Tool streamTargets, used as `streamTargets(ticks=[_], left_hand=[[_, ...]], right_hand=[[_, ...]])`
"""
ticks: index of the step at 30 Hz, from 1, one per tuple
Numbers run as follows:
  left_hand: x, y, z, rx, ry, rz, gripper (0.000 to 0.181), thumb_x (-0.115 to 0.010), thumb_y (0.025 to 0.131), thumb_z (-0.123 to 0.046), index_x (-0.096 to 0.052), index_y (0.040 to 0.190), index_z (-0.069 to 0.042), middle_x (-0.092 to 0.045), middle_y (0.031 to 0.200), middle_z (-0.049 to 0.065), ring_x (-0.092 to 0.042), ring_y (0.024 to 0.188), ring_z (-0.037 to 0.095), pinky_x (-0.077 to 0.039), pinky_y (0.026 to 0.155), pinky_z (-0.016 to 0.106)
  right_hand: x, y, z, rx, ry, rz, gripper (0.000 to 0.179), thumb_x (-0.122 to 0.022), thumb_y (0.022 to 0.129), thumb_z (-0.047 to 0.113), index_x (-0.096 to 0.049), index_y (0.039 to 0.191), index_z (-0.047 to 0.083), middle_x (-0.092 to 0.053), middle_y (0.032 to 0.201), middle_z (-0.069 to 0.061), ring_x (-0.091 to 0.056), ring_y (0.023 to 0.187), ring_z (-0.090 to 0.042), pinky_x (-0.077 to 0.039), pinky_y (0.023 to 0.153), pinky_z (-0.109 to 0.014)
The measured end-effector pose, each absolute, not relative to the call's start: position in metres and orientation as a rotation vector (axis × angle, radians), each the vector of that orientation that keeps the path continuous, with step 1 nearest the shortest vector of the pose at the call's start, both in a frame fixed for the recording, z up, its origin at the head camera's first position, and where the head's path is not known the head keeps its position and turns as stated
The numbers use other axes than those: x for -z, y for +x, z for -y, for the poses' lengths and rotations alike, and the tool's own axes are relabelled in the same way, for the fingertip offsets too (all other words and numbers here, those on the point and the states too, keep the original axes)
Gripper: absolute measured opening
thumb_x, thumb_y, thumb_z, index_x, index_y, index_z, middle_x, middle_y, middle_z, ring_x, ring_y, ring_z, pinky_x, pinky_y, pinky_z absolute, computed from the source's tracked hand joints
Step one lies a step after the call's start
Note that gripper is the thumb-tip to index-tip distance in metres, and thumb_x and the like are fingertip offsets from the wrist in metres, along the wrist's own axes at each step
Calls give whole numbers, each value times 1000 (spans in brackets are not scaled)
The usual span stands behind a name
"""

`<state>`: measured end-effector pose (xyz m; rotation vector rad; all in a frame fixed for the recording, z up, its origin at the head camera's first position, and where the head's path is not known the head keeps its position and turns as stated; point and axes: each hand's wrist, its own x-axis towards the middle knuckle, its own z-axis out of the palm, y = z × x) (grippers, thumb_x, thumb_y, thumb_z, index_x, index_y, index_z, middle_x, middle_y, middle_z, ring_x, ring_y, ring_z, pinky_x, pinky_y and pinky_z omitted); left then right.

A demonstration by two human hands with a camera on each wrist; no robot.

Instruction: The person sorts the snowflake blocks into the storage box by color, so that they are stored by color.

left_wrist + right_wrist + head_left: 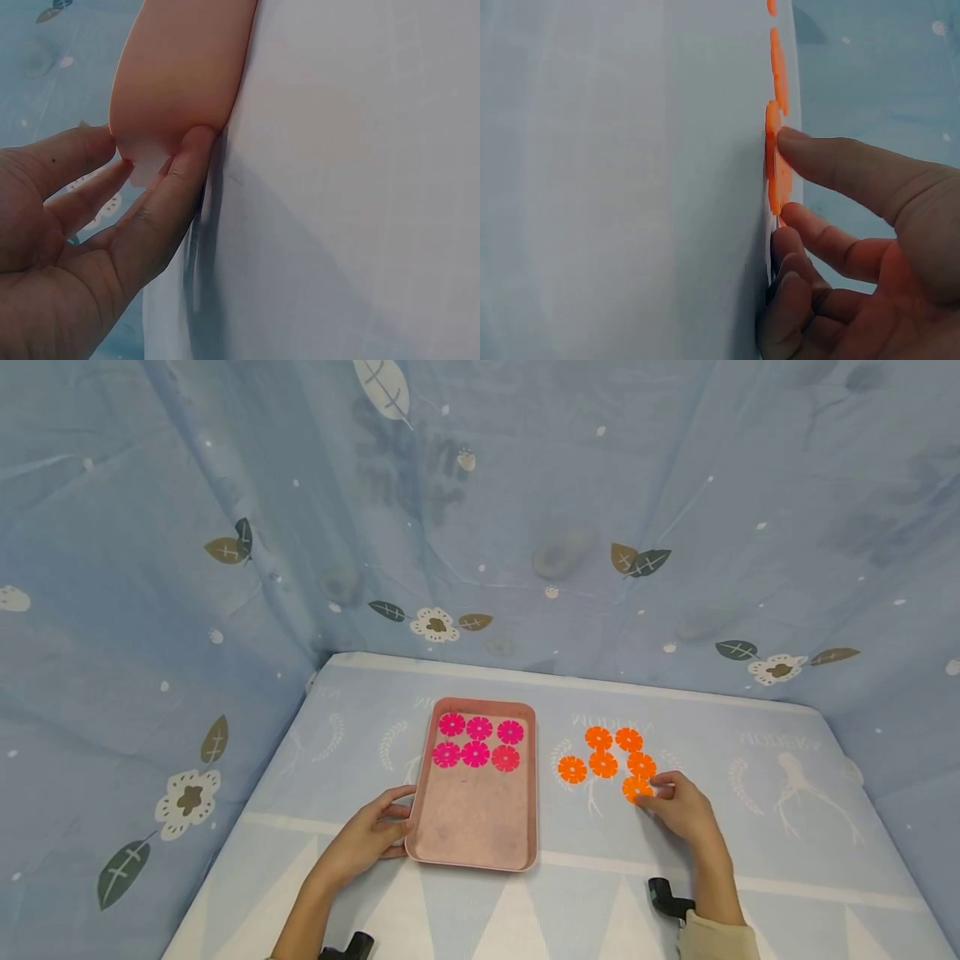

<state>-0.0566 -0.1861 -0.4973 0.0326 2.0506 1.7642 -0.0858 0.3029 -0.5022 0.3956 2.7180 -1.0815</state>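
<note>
Broadly, a pale printed cloth (795,877) lies under your work. On it sits the pink tray (472,827), smooth and seemingly rigid, with rounded corners and a raised rim; your left hand (367,837) grips it by the near left corner. Your right hand (684,810) pinches the nearest orange flower (635,789), right of the tray beside five other orange flowers (598,738). It looks light, thin and stiff, perhaps slippery, best held by its notched edge. Six pink flowers (476,754), similarly notched, fill two rows in the tray's far half.
</note>
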Motion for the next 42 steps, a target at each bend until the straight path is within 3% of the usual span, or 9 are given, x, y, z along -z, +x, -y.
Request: streamTargets(ticks=[5, 14, 20, 28, 42], left_hand=[[498, -57, 186, -1756, 36, -2053, 52, -57, 101, -5, -42, 150, -9, -52, 129, 25, -65, 108, 34, -60, 79, 40], [498, -57, 185, -1749, 15, -2069, 52, -57, 100, -5, -43, 150, -9, -52, 129, 25, -66, 106, 33, -60, 78, 39], [498, -57, 186, -1751, 21, -2066, 52, -58, 100, -5, -43, 150, -9, -52, 129, 25, -66, 106, 33, -60, 78, 39], [499, -57, 186, -1760, 21, -2055, 52, -58, 100, -5, -43, 150, -9, -53, 129, 25, -66, 106, 33, -60, 78, 40], [497, -57, 185, -1744, 5, -2080, 52, -58, 100, -4, -44, 150, -10, -53, 128, 24, -66, 105, 32, -60, 78, 40]], right_hand=[[502, -86, -301, 1060, 402, -2729, 48, -76, 87, 23, -53, 119, -5, -57, 97, -19, -53, 84, -31, -45, 68, -37], [501, -88, -298, 1073, 421, -2711, 47, -76, 88, 21, -54, 117, -7, -57, 103, -23, -54, 89, -34, -49, 77, -46], [500, -88, -299, 1108, 432, -2687, 48, -76, 88, 21, -53, 119, -8, -57, 106, -24, -55, 93, -35, -49, 79, -46], [503, -85, -308, 1253, 468, -2615, 32, -64, 97, 18, -56, 114, -8, -61, 90, -11, -54, 76, -24, -48, 63, -31], [505, -85, -311, 1443, 468, -2517, 29, -61, 100, 15, -56, 115, -9, -59, 82, -6, -51, 68, -19, -48, 55, -26]])
